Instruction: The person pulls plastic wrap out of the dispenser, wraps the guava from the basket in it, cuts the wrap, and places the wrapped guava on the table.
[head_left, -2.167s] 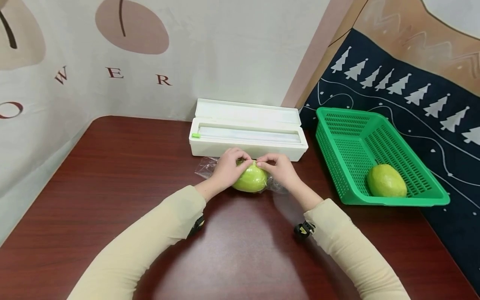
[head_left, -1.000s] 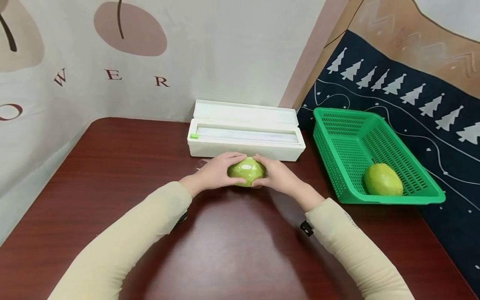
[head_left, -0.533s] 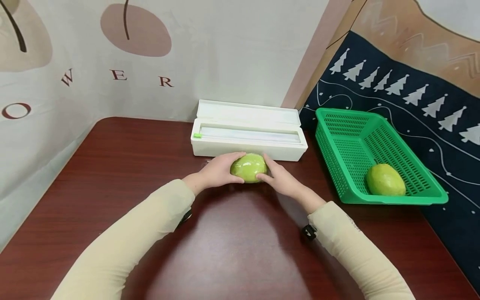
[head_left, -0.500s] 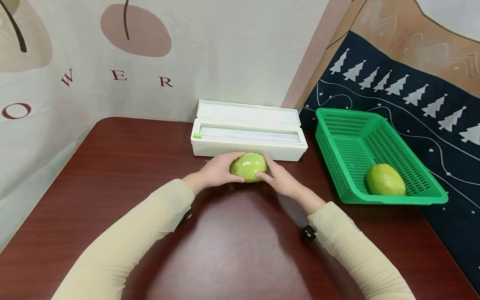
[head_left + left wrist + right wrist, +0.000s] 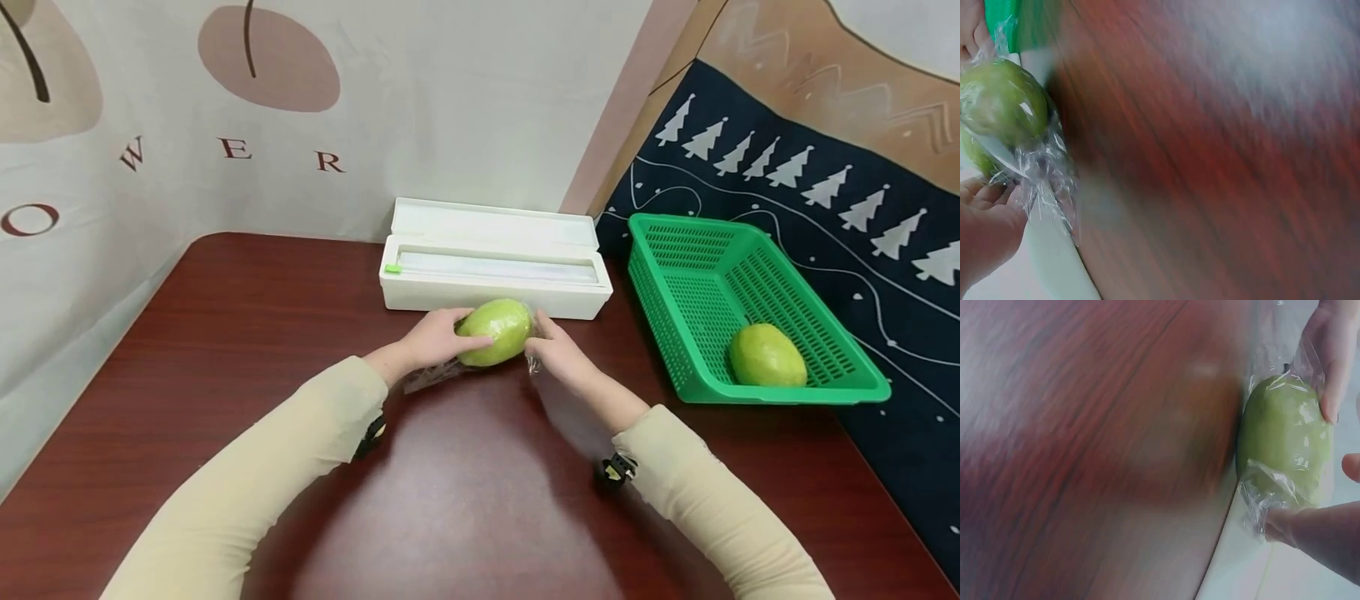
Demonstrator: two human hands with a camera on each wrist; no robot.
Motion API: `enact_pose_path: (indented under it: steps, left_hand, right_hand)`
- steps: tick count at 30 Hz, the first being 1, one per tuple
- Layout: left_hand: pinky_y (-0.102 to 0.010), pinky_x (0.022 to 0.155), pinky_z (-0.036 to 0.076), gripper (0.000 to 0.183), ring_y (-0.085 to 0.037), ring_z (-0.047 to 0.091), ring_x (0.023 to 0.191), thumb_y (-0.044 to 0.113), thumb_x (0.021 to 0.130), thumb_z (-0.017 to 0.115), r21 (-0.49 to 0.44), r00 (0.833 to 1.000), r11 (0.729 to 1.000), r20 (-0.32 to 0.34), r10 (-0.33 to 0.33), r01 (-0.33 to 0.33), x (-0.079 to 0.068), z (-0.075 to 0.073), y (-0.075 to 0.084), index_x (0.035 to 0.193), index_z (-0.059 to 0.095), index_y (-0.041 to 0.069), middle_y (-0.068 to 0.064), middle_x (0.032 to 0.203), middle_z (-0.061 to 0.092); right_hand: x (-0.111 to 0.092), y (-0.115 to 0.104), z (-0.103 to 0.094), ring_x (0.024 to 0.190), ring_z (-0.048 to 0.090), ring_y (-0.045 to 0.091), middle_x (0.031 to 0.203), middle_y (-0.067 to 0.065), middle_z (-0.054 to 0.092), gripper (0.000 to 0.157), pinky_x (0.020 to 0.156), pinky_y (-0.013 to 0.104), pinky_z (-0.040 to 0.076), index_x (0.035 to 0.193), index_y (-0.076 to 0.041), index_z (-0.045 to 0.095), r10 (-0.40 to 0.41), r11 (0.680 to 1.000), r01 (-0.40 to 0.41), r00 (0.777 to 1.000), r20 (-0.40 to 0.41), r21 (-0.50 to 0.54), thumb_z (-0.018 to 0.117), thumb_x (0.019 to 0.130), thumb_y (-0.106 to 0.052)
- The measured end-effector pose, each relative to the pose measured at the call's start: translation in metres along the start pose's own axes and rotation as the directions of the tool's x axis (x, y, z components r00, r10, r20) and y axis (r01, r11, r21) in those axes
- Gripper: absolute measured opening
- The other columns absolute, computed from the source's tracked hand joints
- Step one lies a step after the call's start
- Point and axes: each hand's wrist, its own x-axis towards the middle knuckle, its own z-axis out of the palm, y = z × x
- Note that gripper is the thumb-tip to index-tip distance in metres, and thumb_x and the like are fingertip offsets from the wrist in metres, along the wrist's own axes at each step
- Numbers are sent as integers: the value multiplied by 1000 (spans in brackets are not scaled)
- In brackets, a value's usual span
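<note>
A green pear (image 5: 497, 332) in clear plastic wrap is tilted between the two hands, close in front of the white wrap box. My left hand (image 5: 433, 342) grips its left end, thumb across the near side. Loose plastic wrap (image 5: 1054, 181) trails from that end, past the left fingers. My right hand (image 5: 561, 350) is at the other end, its thumb and fingers pinching the bunched plastic wrap (image 5: 1260, 503) there. In the right wrist view the pear's dark stem (image 5: 1286, 367) shows under the film near the left hand.
Behind the hands, a white wrap dispenser box (image 5: 495, 297) stands with its lid raised, a green slider (image 5: 393, 268) at its left. To the right is a green basket (image 5: 690, 387) holding another pear (image 5: 768, 355). A fabric backdrop (image 5: 465, 100) borders the dark red table (image 5: 300, 333).
Earlier both hands worked at the pear's top, then clasped its two sides. Now the pear is tilted, right end up, and the right hand has moved from its side to the film at that end.
</note>
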Motion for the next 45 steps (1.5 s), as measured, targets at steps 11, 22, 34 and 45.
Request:
enact_pose_path:
  steps: [11,22,34,45]
  left_hand:
    - [-35,85,49,53,-20,61,93,52,87,55,-22,994,995,-36,-102,101,4,9,12,112,63,6,-10,103,68]
    - [-39,96,45,60,-26,57,110,49,92,48,-76,989,987,58,-137,141,4,-1,7,127,55,1,-17,122,61]
    - [-35,96,43,65,-20,51,111,33,90,60,-159,963,986,254,89,-49,4,-9,6,145,33,11,-9,128,53]
    - [-46,110,31,67,-33,38,134,46,94,47,19,997,999,76,-32,31,-10,-48,0,141,33,2,-19,144,40]
  right_hand:
    - [-6,-7,16,141,18,21,155,15,16,79,115,38,19,148,1,12,118,993,-114,987,-112,43,43,76,-4]
    - [7,-2,-4,93,67,33,109,27,65,33,70,29,57,117,9,52,-28,989,-3,978,-204,-149,60,86,1]
    - [17,-6,-19,136,30,37,149,23,28,99,110,48,31,146,3,21,-367,603,477,877,309,-639,80,66,-2]
    - [12,-3,-19,119,49,27,133,14,49,89,101,44,41,139,-3,37,-319,668,389,920,228,-635,83,64,-18]
